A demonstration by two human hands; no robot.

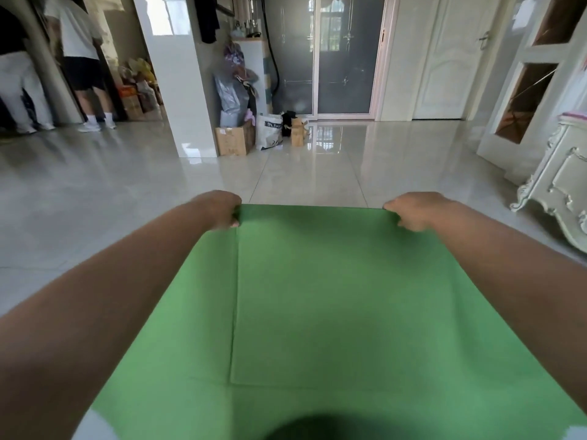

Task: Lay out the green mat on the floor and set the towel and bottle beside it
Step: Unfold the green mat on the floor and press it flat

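Note:
The green mat [317,296] stretches out in front of me, held up by its far edge above the tiled floor. My left hand [220,209] grips the far left corner and my right hand [413,211] grips the far right corner, fingers curled round the edge. Fold creases cross the mat's surface. The near part of the mat drops out of the bottom of the view. No towel or bottle is in view.
Glossy tiled floor [301,173] spreads ahead. A white pillar [178,90] with cardboard boxes and bags [247,131] at its foot stands at centre left. An ornate white cabinet [559,185] is on the right. Two people [79,65] stand at far left. Glass sliding doors [343,58] lie ahead.

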